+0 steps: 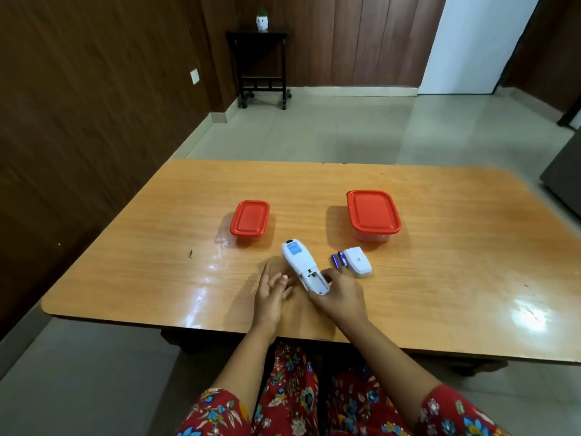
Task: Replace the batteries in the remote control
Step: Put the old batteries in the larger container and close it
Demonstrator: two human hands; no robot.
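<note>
While the white plastic remote control [300,265] lies face down on the orange wooden desk [151,247], we note the right hand [342,296] gripping its near end, the left hand [269,295] idle, fingers [266,272] relaxed open. Compartment bared, seemingly empty; white cover [357,261] and two blue batteries [338,259] lie just right. Reloading and closing remain.

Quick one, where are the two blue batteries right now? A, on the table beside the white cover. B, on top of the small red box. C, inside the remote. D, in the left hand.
A: the blue batteries lie on the table right beside the white cover, apart from the remote.
</note>
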